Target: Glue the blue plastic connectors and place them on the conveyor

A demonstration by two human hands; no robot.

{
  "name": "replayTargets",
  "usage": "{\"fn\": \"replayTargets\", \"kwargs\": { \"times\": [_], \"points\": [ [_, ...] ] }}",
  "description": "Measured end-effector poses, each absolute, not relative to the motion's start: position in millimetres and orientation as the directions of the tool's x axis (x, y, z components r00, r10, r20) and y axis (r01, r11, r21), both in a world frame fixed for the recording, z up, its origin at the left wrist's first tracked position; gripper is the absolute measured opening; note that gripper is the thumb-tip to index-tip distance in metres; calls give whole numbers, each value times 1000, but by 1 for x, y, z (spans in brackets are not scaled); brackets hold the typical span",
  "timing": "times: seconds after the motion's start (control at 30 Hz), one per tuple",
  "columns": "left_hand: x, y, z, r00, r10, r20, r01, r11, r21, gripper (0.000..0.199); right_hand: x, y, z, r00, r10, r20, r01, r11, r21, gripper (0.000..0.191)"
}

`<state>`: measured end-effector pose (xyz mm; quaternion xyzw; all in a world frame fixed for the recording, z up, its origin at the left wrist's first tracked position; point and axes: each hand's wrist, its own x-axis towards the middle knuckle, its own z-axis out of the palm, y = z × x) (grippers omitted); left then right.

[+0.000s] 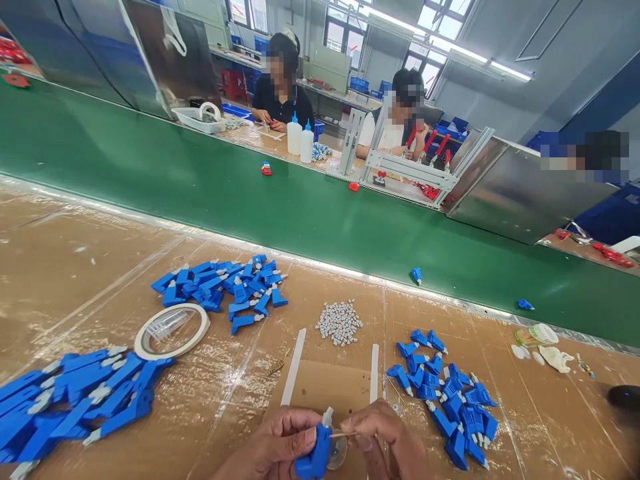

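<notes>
In the head view, my left hand [277, 443] is closed on a blue plastic part [315, 459] with a pale grey tip, pinched between thumb and fingers. My right hand [390, 440] pinches a thin wooden stick [342, 435], whose end meets the side of the blue part. Behind the stick, partly hidden by my hands, is a small clear round dish [339, 455]. Under the hands lies a cardboard sheet [333, 387] with white tape strips along both sides. Just beyond it is a heap of small grey pieces [340, 323].
Similar blue parts are piled at back left [215, 283], near left [75, 400] and right [450, 393]. A tape roll [145, 343] lies at left, a tipped cup [543, 335] far right. A green conveyor belt [310, 213] crosses ahead; co-workers [285, 93] sit beyond.
</notes>
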<state>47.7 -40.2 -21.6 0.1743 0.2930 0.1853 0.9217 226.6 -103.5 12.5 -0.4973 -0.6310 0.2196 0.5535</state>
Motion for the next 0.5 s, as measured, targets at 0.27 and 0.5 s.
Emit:
{"fn": "replayTargets", "kwargs": {
  "times": [0.27, 0.5],
  "points": [
    [41, -43, -28, 706, 518, -483, -348, 848, 401, 35, 237, -123, -10, 145, 931, 334, 540, 208, -815, 30],
    [32, -43, -35, 652, 526, -546, -382, 850, 362, 34, 249, -120, -33, 23, 947, 319, 688, 217, -693, 32]
  ]
}}
